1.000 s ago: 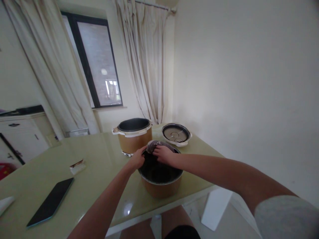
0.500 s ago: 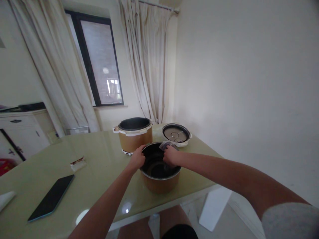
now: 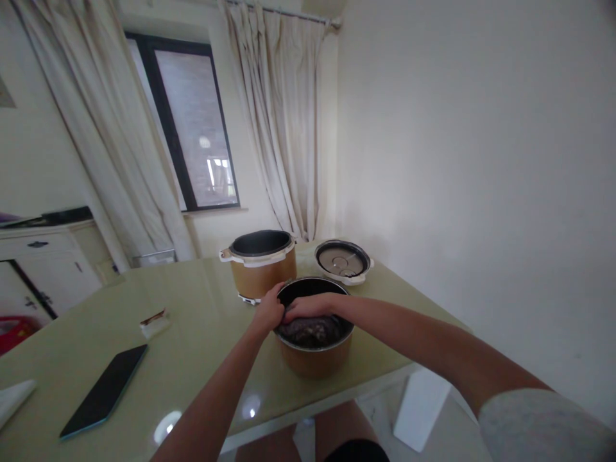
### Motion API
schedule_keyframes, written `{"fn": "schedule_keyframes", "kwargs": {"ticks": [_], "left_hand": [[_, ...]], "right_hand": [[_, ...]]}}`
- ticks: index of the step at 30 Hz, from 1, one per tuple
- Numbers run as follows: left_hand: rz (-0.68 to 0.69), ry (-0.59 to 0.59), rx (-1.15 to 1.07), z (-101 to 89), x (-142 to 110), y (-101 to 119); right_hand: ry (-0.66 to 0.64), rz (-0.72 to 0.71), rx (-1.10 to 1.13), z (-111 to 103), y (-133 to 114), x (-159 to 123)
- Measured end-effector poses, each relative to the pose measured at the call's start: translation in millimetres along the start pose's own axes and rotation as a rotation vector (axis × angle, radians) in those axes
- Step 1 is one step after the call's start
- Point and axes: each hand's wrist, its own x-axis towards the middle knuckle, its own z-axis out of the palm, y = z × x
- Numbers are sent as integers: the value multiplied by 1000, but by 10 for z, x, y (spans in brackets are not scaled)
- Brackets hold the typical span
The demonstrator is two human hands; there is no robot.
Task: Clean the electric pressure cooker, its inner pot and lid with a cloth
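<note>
A round inner pot (image 3: 315,362), brown outside and dark inside, stands near the front edge of the table. My left hand (image 3: 269,312) grips its rim on the left side. Inside the pot, my right hand (image 3: 308,308) is closed on a dark, crumpled cloth (image 3: 310,332), pressed near the left inner wall. The fingertips of my right hand are partly hidden by the cloth. Just behind the pot stands a gold cooker body (image 3: 262,273) with a white rim. Its round lid (image 3: 342,260) lies inner side up to the right.
On the left of the pale green table (image 3: 206,346) lie a dark tablet (image 3: 104,391) and a small packet (image 3: 154,323). A white object (image 3: 14,399) sits at the far left. The wall (image 3: 462,179) rises on the right.
My right hand has swept the cloth from the pot's right inner side to the left, and more of the cloth shows. My left hand stays on the rim. The view has shifted slightly.
</note>
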Motion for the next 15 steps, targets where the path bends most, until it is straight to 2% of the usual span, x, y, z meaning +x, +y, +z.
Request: {"fn": "schedule_keyframes", "kwargs": {"ticks": [2, 4, 6, 8, 11, 13, 15], "left_hand": [[2, -1, 28, -7, 1, 10], [11, -8, 45, -12, 3, 17], [30, -28, 40, -18, 6, 27], [42, -49, 32, -26, 8, 43], [28, -71, 46, -44, 14, 72], [28, -79, 58, -58, 22, 80], [43, -80, 46, -67, 32, 73]], "right_hand": [[0, 24, 101, -13, 8, -25], [-58, 137, 145, -26, 61, -91], [-143, 273, 81, -49, 141, -170], [-201, 378, -83, -81, 227, -226], [-185, 421, -409, -124, 347, -239], [-121, 341, -696, -144, 422, -220], [-5, 197, -964, -165, 484, -201]]}}
